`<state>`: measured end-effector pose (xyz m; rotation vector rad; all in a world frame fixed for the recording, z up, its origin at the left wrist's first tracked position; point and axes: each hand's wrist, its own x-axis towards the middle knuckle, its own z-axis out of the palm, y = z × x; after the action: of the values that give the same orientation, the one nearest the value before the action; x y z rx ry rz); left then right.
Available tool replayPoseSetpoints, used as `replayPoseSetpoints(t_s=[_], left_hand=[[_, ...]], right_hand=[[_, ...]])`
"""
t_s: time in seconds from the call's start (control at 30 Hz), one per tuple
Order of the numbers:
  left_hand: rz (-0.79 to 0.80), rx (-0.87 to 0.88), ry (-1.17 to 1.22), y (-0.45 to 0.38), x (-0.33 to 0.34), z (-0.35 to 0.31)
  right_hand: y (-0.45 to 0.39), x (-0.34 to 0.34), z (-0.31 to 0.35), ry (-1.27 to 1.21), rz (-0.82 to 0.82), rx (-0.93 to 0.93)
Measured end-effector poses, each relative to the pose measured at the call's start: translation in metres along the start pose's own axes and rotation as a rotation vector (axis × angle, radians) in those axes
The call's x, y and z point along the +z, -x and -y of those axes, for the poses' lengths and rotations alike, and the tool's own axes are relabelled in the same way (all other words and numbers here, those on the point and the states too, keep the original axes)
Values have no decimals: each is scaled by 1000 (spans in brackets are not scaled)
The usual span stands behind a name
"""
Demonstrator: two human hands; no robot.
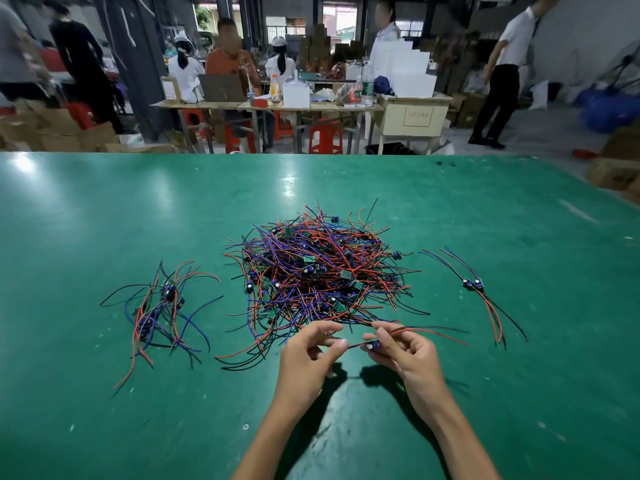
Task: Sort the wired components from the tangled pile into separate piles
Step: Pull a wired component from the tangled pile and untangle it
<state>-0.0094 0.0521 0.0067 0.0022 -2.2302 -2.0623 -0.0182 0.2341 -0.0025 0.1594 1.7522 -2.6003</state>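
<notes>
In the head view, 1 wired part is being held above the green desk, toward its near edge, just in front of the big tangled pile lying at the middle of the desk. The part's small body is being pinched by the curled fingers of the right hand, and its red and black wires are being trailed out toward the right edge. Its short wire end on the other side is being pinched by the thumb and forefinger of the left hand. A smaller sorted pile is being kept toward the left edge, well apart from the big pile. A pile of 2 parts is being kept toward the right edge.
</notes>
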Motion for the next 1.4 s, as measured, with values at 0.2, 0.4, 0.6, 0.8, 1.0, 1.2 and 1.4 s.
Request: replayPoseSetpoints(t_s=[0.2,0.4,0.6,0.8,1.0,1.2,1.4], left_hand=[[-31,10,19,-1,-7,8],[-200,-38,287,-3,-13,9],[-109,-20,190,1,-12,6],[-126,-23,190,1,-12,8],[-121,-60,164,-2,-13,14],[-145,-72,216,-5,-13,14],[-146,-67,217,-6,-14,14]], right_hand=[[-10,0,13,-128,-257,20],[-54,-16,72,-549,-395,-31],[-109,-48,92,-845,-592,21],[-112,-64,81,-722,-622,87],[-112,-49,71,-418,-503,217],[-118,-15,53,617,-373,-61],[-147,-16,43,1254,-67,-97]])
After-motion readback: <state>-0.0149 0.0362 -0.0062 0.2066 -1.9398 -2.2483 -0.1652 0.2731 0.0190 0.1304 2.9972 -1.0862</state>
